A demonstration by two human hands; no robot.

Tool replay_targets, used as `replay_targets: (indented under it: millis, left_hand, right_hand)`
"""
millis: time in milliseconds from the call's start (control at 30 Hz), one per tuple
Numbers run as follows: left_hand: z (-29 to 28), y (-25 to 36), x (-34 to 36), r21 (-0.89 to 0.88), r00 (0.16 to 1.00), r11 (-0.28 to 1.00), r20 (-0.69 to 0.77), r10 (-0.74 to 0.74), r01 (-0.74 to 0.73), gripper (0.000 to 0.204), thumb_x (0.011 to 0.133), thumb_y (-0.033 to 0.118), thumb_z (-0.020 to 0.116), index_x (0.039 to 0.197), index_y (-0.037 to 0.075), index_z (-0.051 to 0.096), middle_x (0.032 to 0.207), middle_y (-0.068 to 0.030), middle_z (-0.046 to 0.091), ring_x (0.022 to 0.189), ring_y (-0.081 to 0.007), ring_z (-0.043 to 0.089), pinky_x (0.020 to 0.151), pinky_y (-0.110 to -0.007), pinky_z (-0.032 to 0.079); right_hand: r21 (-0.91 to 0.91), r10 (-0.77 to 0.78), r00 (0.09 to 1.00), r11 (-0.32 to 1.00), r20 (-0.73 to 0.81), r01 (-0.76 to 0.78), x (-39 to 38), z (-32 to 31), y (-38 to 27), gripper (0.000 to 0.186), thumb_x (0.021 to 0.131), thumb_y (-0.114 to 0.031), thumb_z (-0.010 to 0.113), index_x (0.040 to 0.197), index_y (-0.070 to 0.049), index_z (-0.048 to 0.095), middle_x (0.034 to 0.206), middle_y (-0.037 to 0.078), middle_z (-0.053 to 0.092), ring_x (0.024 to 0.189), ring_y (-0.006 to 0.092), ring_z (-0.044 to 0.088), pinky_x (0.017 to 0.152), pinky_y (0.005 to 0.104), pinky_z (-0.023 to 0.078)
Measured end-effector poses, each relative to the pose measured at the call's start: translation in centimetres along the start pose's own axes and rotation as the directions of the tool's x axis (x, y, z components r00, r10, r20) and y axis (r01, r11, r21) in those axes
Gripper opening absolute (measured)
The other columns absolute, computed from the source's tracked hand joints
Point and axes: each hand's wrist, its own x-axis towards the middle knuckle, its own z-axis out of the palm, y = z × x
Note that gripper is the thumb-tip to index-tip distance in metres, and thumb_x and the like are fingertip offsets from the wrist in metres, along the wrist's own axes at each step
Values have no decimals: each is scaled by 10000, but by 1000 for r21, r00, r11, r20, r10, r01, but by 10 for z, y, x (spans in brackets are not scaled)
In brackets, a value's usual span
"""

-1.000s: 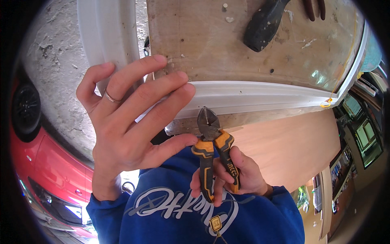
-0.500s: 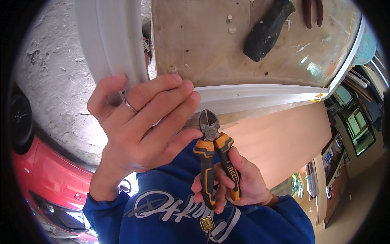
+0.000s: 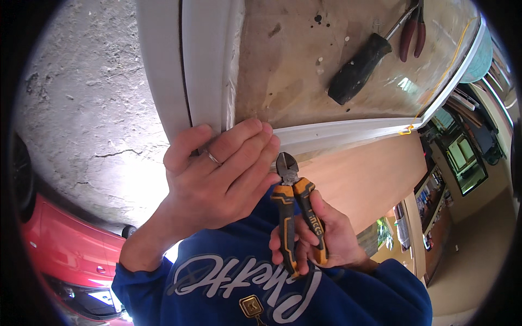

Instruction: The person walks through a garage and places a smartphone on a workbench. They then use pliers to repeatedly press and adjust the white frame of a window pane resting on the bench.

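Note:
My left hand (image 3: 225,176), with a ring on one finger, lies over the corner of a white frame (image 3: 326,133). Its fingers are stretched out, and they cover the place where the upright white strip (image 3: 206,65) meets the lower one. In my right hand (image 3: 334,233) is a pair of diagonal cutters (image 3: 288,176) with black and orange handles. The handles are a little spread, and the jaws point up beside my left thumb, just below the frame. A brownish, stained panel (image 3: 283,70) sits inside the frame.
On the panel lie a black-handled screwdriver (image 3: 359,68) and dark red-handled pliers (image 3: 413,38). A yellow cord (image 3: 406,130) hangs at the frame's right corner. Rough concrete floor (image 3: 103,108) and a red car (image 3: 70,244) are at left; cluttered shelves (image 3: 429,201) stand at right.
The view has shifted. The gap between the upright white strip and the panel no longer shows. My left hand has shifted right and slightly down, closer to the cutters, which stay in my right hand.

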Motion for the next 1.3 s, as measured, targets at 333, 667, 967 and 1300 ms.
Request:
replay_targets:
  millis: [333,667,967,1300]
  left_hand:
    - [3,3,-1,7,999,1000,-41,-19,19,289,792,381,623,943,146,698,973,55,670,983,-73,585,994,-382,196]
    - [3,6,-1,92,997,995,-66,32,-26,317,764,444,653,903,164,703,928,47,675,954,-97,612,1000,-380,205]
    - [1,9,-2,131,993,990,-92,68,-55,348,727,459,690,912,165,702,927,48,677,964,-105,607,1018,-388,201]
    - [-2,11,-2,134,996,989,-55,64,-56,405,687,477,715,952,171,704,958,50,682,986,-113,595,1038,-382,191]
  right_hand:
    - [-233,-147,980,957,134,175,21,-28,1,691,928,-597,259,541,-51,431,939,342,559,736,381,646,388,289,513]
    - [-383,-309,879,810,364,444,51,-59,-2,636,901,-584,407,554,-51,413,843,288,608,676,303,660,381,265,486]
    - [-384,-365,779,714,510,585,80,-81,-8,634,855,-602,496,554,-50,413,852,264,625,716,267,663,400,257,489]
    - [-291,-316,828,828,464,479,69,-68,3,662,867,-622,440,566,-33,423,932,302,604,797,305,656,459,298,546]
